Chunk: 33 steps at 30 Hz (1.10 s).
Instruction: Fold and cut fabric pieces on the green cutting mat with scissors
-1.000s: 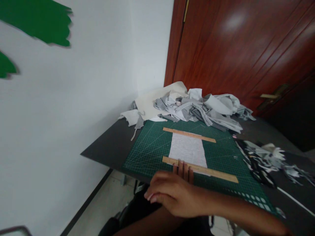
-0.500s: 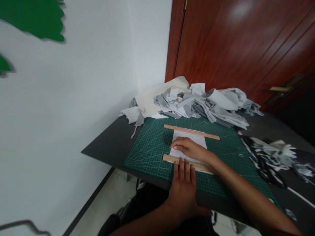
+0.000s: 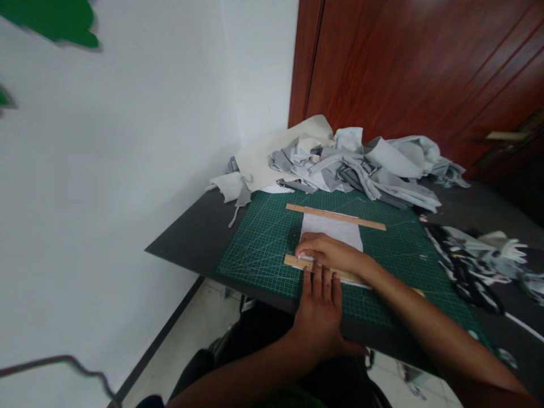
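Head view, left to right. White wall [image 3: 148, 113], flat green cut-out shape [image 3: 55, 20] high on it; thin grey bent bar [image 3: 63, 359] low at the frame edge. Bare corner of a dark grey flat-topped bench [image 3: 187, 238] next, then a green gridded cutting mat [image 3: 255, 243] lying on it. Large cream sheet [image 3: 263, 158] behind the mat, against a heap of crumpled white and grey fabric [image 3: 340, 164].

Mid-mat: light grey, roughly rectangular piece of cloth [image 3: 334, 226], lying flat. Straight pale wooden far ruler [image 3: 335, 216] across its far edge; matching near ruler [image 3: 292, 260] along its near edge, partly hidden by hands and forearm. Left hand [image 3: 318, 323] at the bench's near edge: fingers extended, slightly spread, tips down on the near ruler, gripping nothing visible. Right hand [image 3: 334, 252] over the cloth, just beyond the left fingertips: fingers curled in by the near ruler's left end. Pinkish spot at their tips; cannot tell whether anything is held.

Right: reddish-brown wooden door [image 3: 425, 68] behind the bench; tangle of black, grey and white scraps [image 3: 488, 255], details blurred, beside the mat.
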Tool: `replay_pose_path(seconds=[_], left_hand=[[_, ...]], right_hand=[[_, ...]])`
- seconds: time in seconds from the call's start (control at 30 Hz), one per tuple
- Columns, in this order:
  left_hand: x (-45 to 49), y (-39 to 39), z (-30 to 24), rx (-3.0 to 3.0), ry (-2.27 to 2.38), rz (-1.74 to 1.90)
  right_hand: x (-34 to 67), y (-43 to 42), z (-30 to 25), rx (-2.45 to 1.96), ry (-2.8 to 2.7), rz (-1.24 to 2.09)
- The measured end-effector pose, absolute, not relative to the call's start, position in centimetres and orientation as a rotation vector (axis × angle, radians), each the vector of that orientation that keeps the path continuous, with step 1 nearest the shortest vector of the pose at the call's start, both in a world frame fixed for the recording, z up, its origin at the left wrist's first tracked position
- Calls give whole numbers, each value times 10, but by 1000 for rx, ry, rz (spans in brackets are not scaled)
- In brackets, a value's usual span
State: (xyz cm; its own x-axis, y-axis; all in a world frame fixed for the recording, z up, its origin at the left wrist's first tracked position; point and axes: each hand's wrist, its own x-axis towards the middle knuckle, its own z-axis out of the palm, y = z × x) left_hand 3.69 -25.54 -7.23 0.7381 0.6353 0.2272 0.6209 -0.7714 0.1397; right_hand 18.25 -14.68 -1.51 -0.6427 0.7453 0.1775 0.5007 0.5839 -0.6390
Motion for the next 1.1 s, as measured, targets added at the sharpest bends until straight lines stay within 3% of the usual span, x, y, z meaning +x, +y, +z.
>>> replay_pose_path(seconds=[0.43, 1.1], left_hand=[[36, -256, -72, 2854, 1048, 398], [37, -256, -73, 2838, 1050, 364]], right_hand=[[178, -150, -11, -1169, -2313, 861], [185, -145, -22, -994, -2530, 594]])
